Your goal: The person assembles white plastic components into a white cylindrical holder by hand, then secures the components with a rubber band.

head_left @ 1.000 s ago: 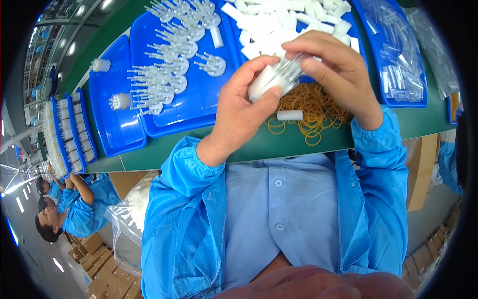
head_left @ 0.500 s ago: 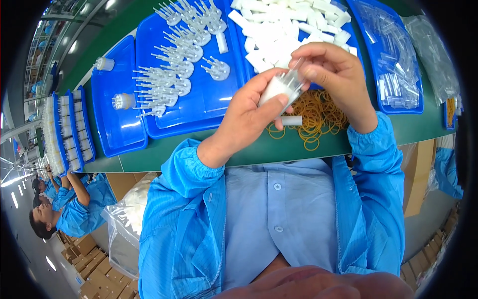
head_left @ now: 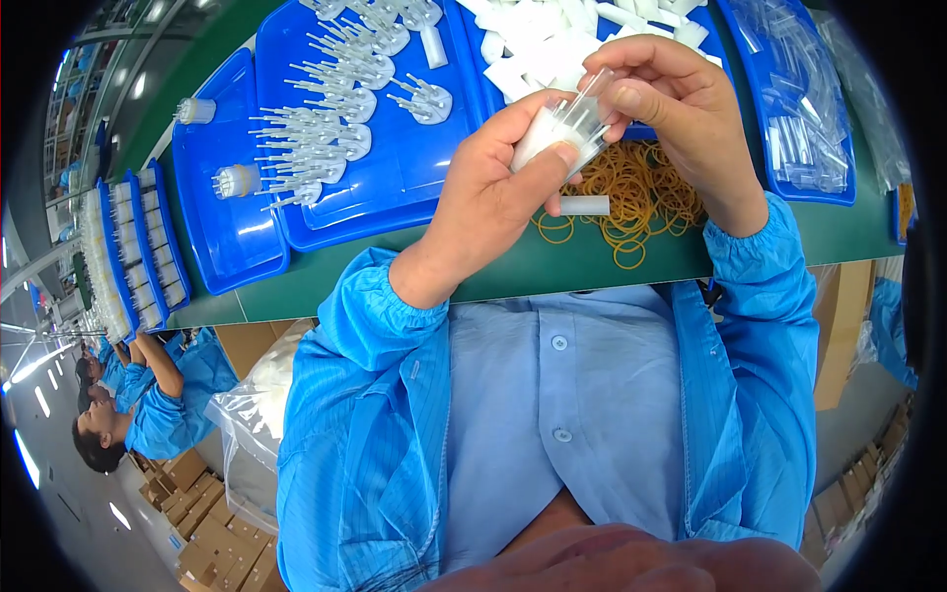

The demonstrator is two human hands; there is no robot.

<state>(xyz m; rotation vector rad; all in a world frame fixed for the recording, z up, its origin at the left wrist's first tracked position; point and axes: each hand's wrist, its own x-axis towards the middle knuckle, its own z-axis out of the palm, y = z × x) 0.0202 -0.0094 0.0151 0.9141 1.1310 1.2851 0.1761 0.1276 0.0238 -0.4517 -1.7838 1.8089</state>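
My left hand (head_left: 485, 187) is wrapped round a bundle (head_left: 545, 136) made of a white piece with clear plastic tubes at its upper right end. Beside it my right hand (head_left: 683, 111) pinches a clear tube (head_left: 595, 94) between thumb and fingers at that end. Below the hands, brown rubber bands (head_left: 636, 192) lie in a loose heap on the green table. A short white cylinder (head_left: 584, 205) rests at the heap's left edge. My fingers hide part of the bundle.
White pronged parts (head_left: 340, 104) fill much of a blue tray (head_left: 395, 187) at left. Farther left, another blue tray (head_left: 237, 242) holds two bundled pieces. White blocks (head_left: 538, 49) are heaped ahead, clear tubes (head_left: 794, 143) lie in the right tray. Co-workers (head_left: 173, 395) sit far left.
The view has shifted, so the trays sit higher in the picture. My right hand has tilted the clear tube slightly at the bundle's end. The left hand keeps its hold.
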